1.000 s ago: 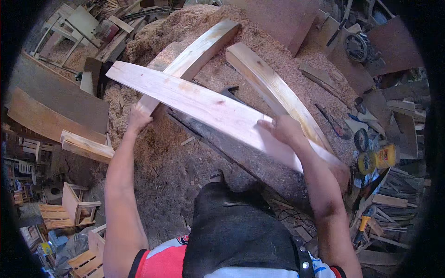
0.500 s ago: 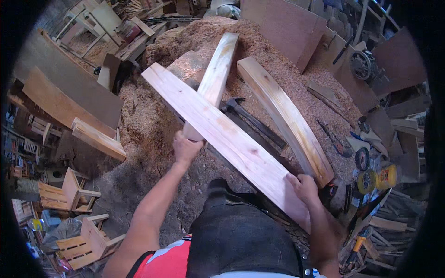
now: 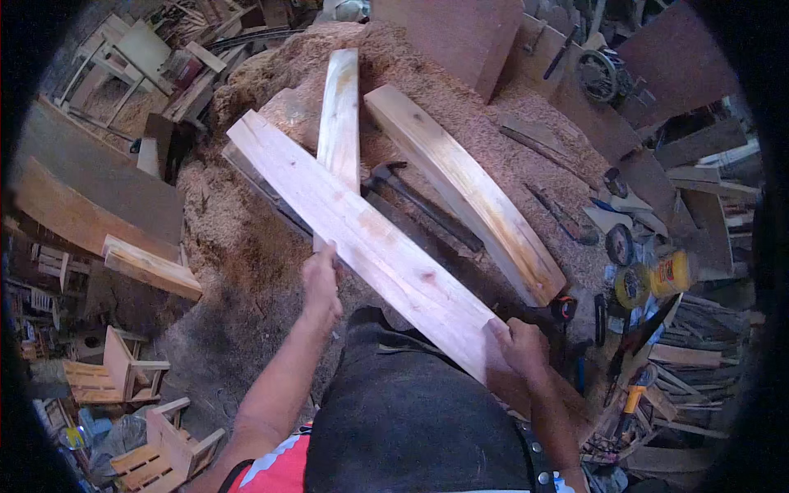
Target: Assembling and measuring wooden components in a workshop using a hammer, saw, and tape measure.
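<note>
My right hand [image 3: 521, 349] is closed round the near right end of a long, pale wooden plank [image 3: 370, 226], which slants up to the far left. Beneath it crosses a second, narrower wooden plank [image 3: 339, 115], its far end pointing away from me. My left hand [image 3: 321, 283] is closed at that second plank's near end, just below the long plank's edge; its fingertips are partly hidden. Right of the planks, a claw hammer [image 3: 427, 205] lies beside a thick curved timber [image 3: 468, 193].
A sawdust mound [image 3: 263, 82] rises behind the planks. On the right are a yellow tub [image 3: 670, 273], a roll of tape [image 3: 619, 245], an orange power tool [image 3: 636, 396] and scrap sticks [image 3: 694, 329]. Small wooden chairs [image 3: 115, 370] stand at left, below a short timber [image 3: 152, 267].
The view has shifted, moving the surroundings left. The crossing plank has swung its far end leftward, standing straighter in view. My left hand has come slightly nearer to me; my right keeps its grip.
</note>
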